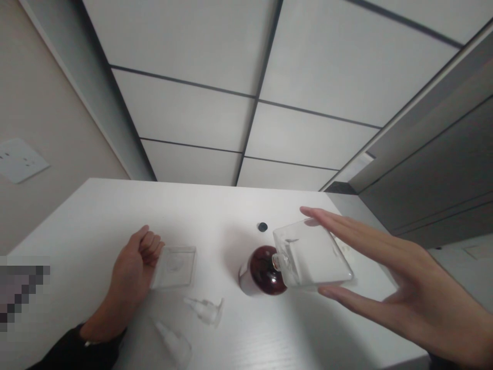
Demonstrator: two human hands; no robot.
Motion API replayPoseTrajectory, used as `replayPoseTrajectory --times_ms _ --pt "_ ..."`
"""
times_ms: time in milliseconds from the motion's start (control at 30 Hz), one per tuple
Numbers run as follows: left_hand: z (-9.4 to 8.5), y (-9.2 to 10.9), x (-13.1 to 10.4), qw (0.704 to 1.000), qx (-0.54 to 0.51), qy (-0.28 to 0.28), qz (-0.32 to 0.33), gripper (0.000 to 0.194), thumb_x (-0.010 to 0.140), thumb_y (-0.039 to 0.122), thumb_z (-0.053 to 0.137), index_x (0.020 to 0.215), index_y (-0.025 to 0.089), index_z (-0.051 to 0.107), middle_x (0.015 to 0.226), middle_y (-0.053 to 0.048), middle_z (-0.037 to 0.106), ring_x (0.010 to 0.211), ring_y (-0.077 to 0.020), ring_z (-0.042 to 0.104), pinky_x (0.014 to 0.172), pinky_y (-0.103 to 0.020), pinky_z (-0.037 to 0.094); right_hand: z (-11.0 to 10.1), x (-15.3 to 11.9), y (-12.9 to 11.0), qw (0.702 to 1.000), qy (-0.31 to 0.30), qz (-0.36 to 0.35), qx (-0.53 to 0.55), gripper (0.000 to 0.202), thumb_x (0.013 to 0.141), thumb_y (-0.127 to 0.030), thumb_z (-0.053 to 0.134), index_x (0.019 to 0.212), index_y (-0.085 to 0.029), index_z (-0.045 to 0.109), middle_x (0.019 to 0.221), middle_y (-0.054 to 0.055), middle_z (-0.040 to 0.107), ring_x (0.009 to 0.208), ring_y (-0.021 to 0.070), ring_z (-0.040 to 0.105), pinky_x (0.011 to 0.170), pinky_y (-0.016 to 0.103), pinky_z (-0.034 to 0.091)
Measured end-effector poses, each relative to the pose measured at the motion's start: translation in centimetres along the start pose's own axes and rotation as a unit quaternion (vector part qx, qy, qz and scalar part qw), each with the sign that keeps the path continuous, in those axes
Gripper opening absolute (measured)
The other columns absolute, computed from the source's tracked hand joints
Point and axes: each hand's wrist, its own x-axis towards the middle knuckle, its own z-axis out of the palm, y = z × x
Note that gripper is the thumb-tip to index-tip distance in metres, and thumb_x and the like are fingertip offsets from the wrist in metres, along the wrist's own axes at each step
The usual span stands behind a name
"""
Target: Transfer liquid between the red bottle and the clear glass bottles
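Note:
My right hand grips a clear square glass bottle between the thumb and the stretched fingers. The bottle is tipped on its side with its short neck pointing left, and some clear liquid shows inside. Its neck overlaps the top of a dark red-brown round bottle with a pale label; whether the two touch I cannot tell. My left hand rests on the table with its fingers curled in, and nothing shows in them. Right beside it lies a clear square container, near or against the wrist.
A small black cap lies behind the brown bottle. Two clear plastic funnel-like pieces, a nearer one and a farther one, lie on the white table. A wall socket is at left, with white panels behind the table.

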Motion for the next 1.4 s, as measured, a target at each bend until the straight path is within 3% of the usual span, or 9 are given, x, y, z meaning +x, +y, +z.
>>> replayPoseTrajectory --times_ms 233,433,733,1400 --pt "-0.2 -0.1 0.1 1.0 -0.006 -0.003 0.004 0.057 0.097 0.016 0.061 0.047 0.022 0.035 0.048 0.008 0.028 0.043 -0.0087 0.021 0.039 -0.025 0.026 0.0 0.2 0.0 1.0 -0.011 -0.011 -0.012 0.07 0.101 -0.049 0.075 0.165 -0.038 0.048 0.158 0.004 0.062 0.138 0.0342 0.066 0.118 0.049 0.055" --pt "0.0 0.0 0.0 1.0 -0.014 0.0 -0.004 0.056 0.097 0.016 0.059 0.045 0.022 0.038 0.046 0.009 0.03 0.041 -0.0079 0.024 0.039 -0.025 0.028 -0.6 0.5 -0.7 0.995 -0.066 0.002 -0.073 0.068 0.104 -0.032 0.066 0.167 -0.036 0.041 0.165 0.002 0.056 0.146 0.0264 0.06 0.119 0.043 0.054" --pt "0.6 0.4 -0.5 1.0 -0.022 0.003 -0.011 0.063 0.106 0.011 0.049 0.045 0.021 0.038 0.045 0.009 0.03 0.041 -0.0079 0.022 0.039 -0.025 0.025 -0.7 1.5 -1.3 0.992 -0.074 -0.025 -0.104 0.064 0.105 -0.034 0.062 0.165 -0.03 0.041 0.163 0.004 0.059 0.148 0.022 0.059 0.115 0.033 0.057" --pt "0.6 0.3 -0.4 1.0 -0.019 0.007 -0.013 0.062 0.106 0.009 0.047 0.047 0.021 0.034 0.049 0.008 0.026 0.043 -0.0089 0.02 0.04 -0.025 0.025 -0.8 2.5 -2.1 0.986 -0.083 -0.053 -0.136 0.06 0.103 -0.03 0.06 0.161 -0.024 0.046 0.16 0.009 0.062 0.143 0.026 0.064 0.111 0.038 0.061"
